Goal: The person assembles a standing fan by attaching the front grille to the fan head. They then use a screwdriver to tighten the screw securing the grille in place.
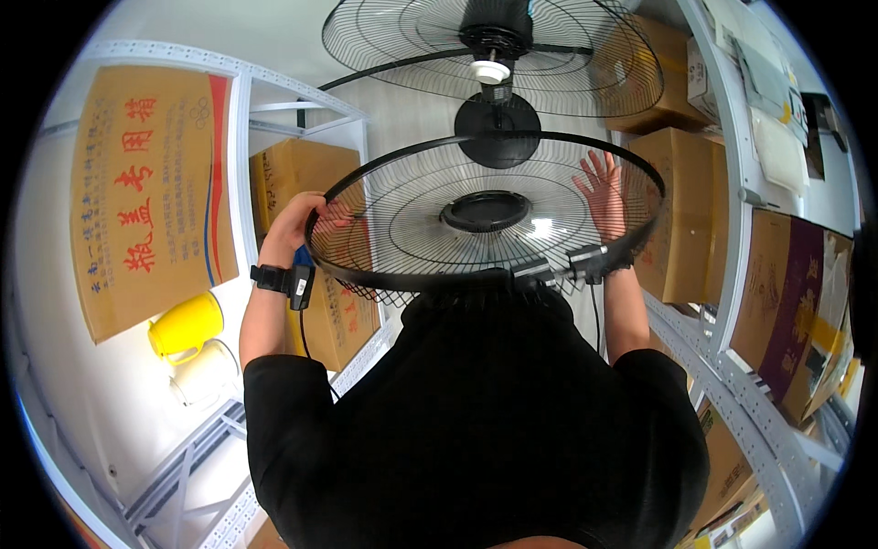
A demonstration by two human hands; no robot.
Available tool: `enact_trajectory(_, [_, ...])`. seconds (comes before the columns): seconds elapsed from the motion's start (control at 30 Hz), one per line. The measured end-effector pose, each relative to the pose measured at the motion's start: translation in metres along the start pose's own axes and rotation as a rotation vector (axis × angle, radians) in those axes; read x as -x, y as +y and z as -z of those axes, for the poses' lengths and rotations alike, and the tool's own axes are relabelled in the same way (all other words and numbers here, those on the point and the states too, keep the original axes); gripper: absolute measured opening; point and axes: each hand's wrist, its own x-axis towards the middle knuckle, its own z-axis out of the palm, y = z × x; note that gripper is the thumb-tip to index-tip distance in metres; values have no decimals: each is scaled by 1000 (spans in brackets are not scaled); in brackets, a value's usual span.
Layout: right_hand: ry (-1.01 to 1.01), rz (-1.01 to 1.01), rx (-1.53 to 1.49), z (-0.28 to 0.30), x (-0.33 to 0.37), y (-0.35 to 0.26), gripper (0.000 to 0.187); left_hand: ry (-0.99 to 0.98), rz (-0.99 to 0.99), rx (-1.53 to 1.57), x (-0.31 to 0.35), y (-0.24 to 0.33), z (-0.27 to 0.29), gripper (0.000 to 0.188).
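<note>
A round black fan grille point(485, 212) with a thick rim and a black disc at its centre is held out in front of my chest. My left hand point(302, 220) grips its rim at the left side, fingers curled over the edge. Seen through the wires at the right, my right hand point(604, 197) has its fingers spread and lies behind the grille; whether the palm touches it I cannot tell. Beyond stands a black fan point(498, 41) with a wire guard, a white knob point(489, 73) at its middle and a round base point(498, 128).
Metal shelving point(240, 165) rises on my left, with a large printed carton point(151, 192), a yellow jug point(187, 325) and a cardboard box point(311, 174). More cartons point(677, 201) stand on the right beside another rack point(732, 265). Black straps with small devices point(297, 285) sit on my wrists.
</note>
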Motion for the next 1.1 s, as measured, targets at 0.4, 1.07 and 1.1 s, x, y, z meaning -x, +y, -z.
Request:
enact_trajectory(0.4, [48, 162, -289, 7, 32, -47, 62, -90, -1, -306, -9, 34, -92, 33])
enact_trajectory(1.07, [18, -8, -563, -10, 2, -42, 74, -206, 8, -334, -25, 42, -79, 36])
enact_trajectory(1.1, [34, -9, -609, -21, 4, -45, 69, -201, 2, -329, -25, 41, -77, 35])
